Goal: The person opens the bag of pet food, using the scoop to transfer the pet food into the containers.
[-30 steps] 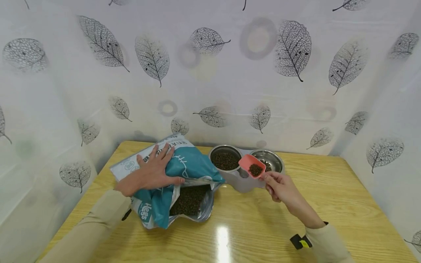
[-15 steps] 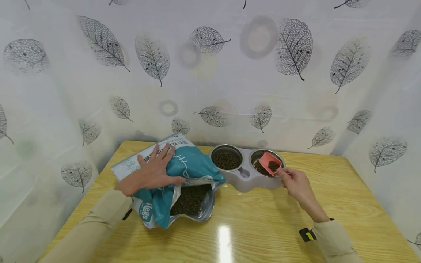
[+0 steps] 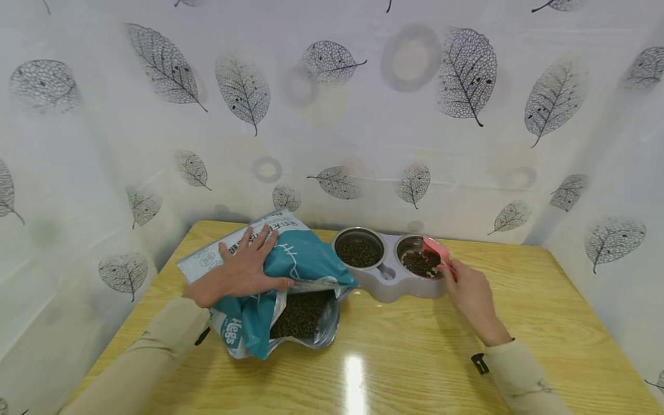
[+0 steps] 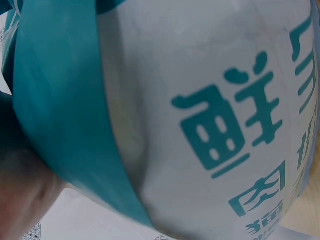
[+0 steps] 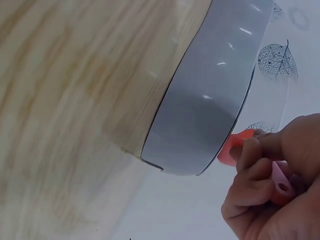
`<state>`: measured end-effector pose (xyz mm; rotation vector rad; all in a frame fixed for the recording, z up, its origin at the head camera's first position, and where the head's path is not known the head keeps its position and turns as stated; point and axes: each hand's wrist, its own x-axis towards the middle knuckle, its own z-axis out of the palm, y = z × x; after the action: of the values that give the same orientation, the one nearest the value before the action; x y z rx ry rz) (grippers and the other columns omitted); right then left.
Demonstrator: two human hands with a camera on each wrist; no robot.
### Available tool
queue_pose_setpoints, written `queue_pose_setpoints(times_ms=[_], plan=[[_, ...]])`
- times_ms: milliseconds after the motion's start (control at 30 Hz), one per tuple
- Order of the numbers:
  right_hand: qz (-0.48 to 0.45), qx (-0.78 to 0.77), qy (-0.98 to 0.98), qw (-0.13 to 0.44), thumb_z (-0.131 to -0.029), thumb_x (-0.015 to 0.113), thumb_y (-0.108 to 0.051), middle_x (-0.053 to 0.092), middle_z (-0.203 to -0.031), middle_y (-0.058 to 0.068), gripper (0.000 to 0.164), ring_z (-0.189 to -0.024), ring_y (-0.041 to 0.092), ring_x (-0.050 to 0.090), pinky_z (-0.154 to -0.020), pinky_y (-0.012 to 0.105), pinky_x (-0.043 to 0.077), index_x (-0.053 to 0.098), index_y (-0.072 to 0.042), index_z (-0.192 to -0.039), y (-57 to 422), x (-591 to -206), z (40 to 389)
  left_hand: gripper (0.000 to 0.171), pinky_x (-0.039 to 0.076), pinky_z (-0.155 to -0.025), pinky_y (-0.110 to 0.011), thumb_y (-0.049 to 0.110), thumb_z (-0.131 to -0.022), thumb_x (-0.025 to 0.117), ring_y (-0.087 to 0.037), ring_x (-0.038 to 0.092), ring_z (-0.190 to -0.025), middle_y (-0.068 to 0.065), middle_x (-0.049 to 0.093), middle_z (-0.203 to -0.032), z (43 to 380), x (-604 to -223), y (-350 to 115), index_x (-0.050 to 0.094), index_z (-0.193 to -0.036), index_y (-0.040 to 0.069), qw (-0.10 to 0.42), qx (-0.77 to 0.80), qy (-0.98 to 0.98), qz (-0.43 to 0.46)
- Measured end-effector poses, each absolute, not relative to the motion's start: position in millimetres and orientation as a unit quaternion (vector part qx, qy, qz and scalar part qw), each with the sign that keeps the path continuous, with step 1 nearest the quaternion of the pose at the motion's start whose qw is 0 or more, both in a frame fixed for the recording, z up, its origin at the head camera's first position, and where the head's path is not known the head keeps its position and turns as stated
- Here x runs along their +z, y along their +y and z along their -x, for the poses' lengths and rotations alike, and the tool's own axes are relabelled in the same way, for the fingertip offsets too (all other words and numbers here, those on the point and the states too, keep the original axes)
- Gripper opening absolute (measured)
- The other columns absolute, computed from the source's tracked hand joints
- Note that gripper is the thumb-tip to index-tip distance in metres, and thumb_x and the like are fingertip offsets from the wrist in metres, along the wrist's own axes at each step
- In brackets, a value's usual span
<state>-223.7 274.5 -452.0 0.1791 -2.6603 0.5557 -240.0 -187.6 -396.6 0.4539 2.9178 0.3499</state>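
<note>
My right hand (image 3: pixel 471 297) grips the handle of a pink scoop (image 3: pixel 436 249), which is tipped on edge over the right steel bowl (image 3: pixel 410 242). Brown kibble (image 3: pixel 419 263) lies in that bowl. The left steel bowl (image 3: pixel 381 245) holds more kibble, and both sit in a grey double-bowl stand (image 3: pixel 386 291). My left hand (image 3: pixel 242 270) lies with spread fingers on a teal and white pet food bag (image 3: pixel 306 253). Kibble shows in the bag's mouth, which faces the front. In the right wrist view, curled fingers wrap the scoop handle (image 5: pixel 282 187) beside the stand's side wall.
A wooden table (image 3: pixel 410 357) carries everything. Behind it and at both sides hangs a pale curtain (image 3: pixel 363 127) printed with leaves. The bag takes up the left part of the table, with the bowl stand to its right near the back edge.
My right hand moved right, bringing the scoop from between the bowls to the right bowl. The scoop tipped over, and the right bowl holds more kibble. The left hand stayed on the bag.
</note>
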Motion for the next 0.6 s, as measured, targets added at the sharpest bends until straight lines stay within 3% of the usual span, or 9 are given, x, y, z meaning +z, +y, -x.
queue_pose_setpoints(times_ms=[233, 400, 500, 600], plan=[[-0.058, 0.137, -0.96, 0.238, -0.099, 0.064, -0.011, 0.055, -0.062, 0.012, 0.019, -0.048, 0.024, 0.047, -0.039, 0.035, 0.034, 0.061, 0.001, -0.085, 277, -455, 223, 0.12, 0.001, -0.102, -0.093, 0.083, -0.083, 0.058, -0.05, -0.004, -0.157, -0.015, 0.001, -0.174, 240, -394, -187, 0.005, -0.167, 0.016, 0.085, 0.111, 0.979, -0.151], [-0.065, 0.196, -0.946, 0.249, -0.098, 0.066, -0.008, 0.058, -0.064, 0.012, 0.014, -0.049, 0.018, 0.043, -0.042, 0.029, 0.032, 0.068, 0.005, -0.096, 278, -455, 220, 0.12, 0.002, -0.102, -0.093, 0.082, -0.083, 0.058, -0.051, -0.003, -0.157, -0.015, 0.002, -0.174, 240, -393, -186, 0.006, -0.167, 0.015, 0.084, 0.112, 0.978, -0.152], [-0.041, 0.293, -0.938, 0.18, -0.104, 0.061, -0.019, 0.061, -0.069, 0.009, 0.027, -0.054, 0.01, 0.043, -0.048, 0.025, 0.034, 0.07, 0.006, -0.106, 276, -450, 217, 0.119, 0.001, -0.102, -0.093, 0.082, -0.083, 0.058, -0.051, -0.003, -0.157, -0.016, 0.002, -0.174, 239, -394, -186, 0.006, -0.167, 0.015, 0.084, 0.114, 0.978, -0.153], [-0.015, 0.424, -0.903, 0.064, -0.108, 0.053, -0.034, 0.057, -0.071, 0.004, 0.042, -0.052, 0.006, 0.04, -0.047, 0.025, 0.035, 0.066, 0.005, -0.112, 273, -444, 213, 0.119, 0.001, -0.102, -0.093, 0.082, -0.083, 0.058, -0.051, -0.003, -0.157, -0.015, 0.002, -0.174, 239, -394, -187, 0.006, -0.167, 0.015, 0.083, 0.116, 0.978, -0.154]])
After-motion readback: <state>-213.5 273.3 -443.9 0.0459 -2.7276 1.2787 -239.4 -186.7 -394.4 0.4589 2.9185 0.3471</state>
